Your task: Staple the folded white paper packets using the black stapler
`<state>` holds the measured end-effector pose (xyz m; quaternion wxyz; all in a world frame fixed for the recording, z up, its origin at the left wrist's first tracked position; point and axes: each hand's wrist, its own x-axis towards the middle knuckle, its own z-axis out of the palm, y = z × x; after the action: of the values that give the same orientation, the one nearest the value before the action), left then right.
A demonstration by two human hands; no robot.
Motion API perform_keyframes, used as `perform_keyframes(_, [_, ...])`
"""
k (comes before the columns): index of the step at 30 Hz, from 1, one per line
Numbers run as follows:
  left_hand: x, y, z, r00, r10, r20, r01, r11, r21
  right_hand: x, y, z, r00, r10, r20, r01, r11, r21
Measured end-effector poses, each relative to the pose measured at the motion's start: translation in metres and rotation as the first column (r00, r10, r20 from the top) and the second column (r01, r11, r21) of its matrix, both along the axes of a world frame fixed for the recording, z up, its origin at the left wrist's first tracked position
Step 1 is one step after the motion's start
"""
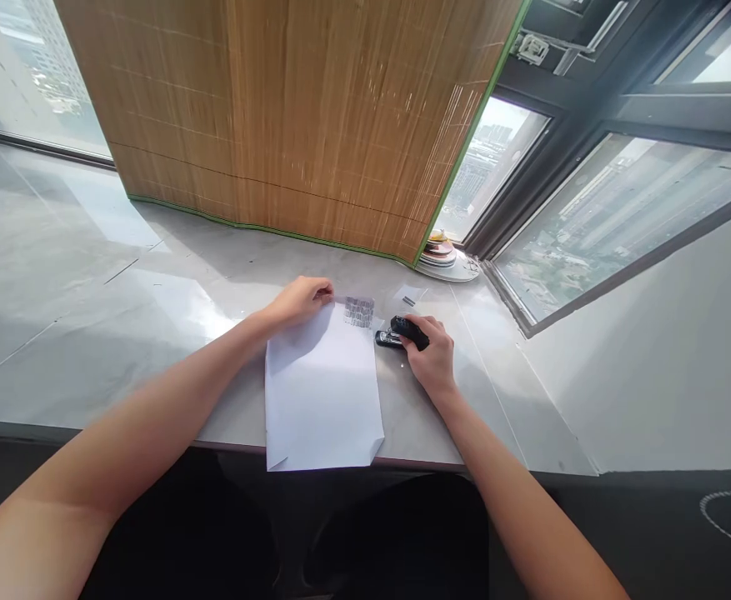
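Head view showed a white, smooth stack of paper sheets (pixel 321 392) lying on a grey, marble-patterned sill (pixel 58 250), its lower end jutting past the front edge, with a grey printed block (pixel 359 312) at its upper right; a black, compact stapler (pixel 405 327) sat just beside its upper right edge, front pointing toward it, though whether the two touched could not be told; the paper looked light, limp and slippery, apt to crease, its lower corners already bent, and best taken by its edges; the stapler seemed stiff, smooth and fairly weighty for its bulk, best held around its rear body, clear of the front gap; the bare right hand (pixel 433 354) was closed around that rear part, thumb on the near side, fingers over the far side, the front parted; the bare left hand (pixel 299 302) lay on the paper's upper left corner, fingers curled in, but whether they pinched or merely pressed it could not be told.
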<state>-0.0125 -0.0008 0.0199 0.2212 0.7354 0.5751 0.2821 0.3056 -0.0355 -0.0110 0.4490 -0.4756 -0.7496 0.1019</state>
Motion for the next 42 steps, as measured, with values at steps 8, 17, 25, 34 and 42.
perform_keyframes(8, [0.024,-0.009,-0.004,0.995,-0.045,-0.091,0.040,0.997,-0.064,-0.006,-0.007,0.006,0.997,0.075,0.029,-0.075,0.997,-0.006])
perform_keyframes(17, [0.035,-0.033,-0.005,0.818,-0.512,-0.263,0.556,0.822,0.127,-0.006,-0.012,0.012,0.987,0.077,0.141,-0.075,0.997,-0.018])
perform_keyframes(25, [0.047,-0.037,-0.018,0.758,-0.583,-0.293,0.621,0.782,0.053,-0.008,-0.010,0.004,0.978,0.040,0.206,-0.046,0.999,0.023])
perform_keyframes(34, [0.048,-0.032,-0.031,0.782,-0.567,-0.259,0.590,0.807,0.017,-0.011,-0.012,0.004,0.974,0.043,0.223,-0.055,0.997,0.045])
perform_keyframes(42, [0.049,-0.036,-0.018,0.751,-0.608,-0.259,0.625,0.781,-0.021,-0.013,-0.012,0.002,0.963,0.027,0.268,-0.044,0.997,0.058])
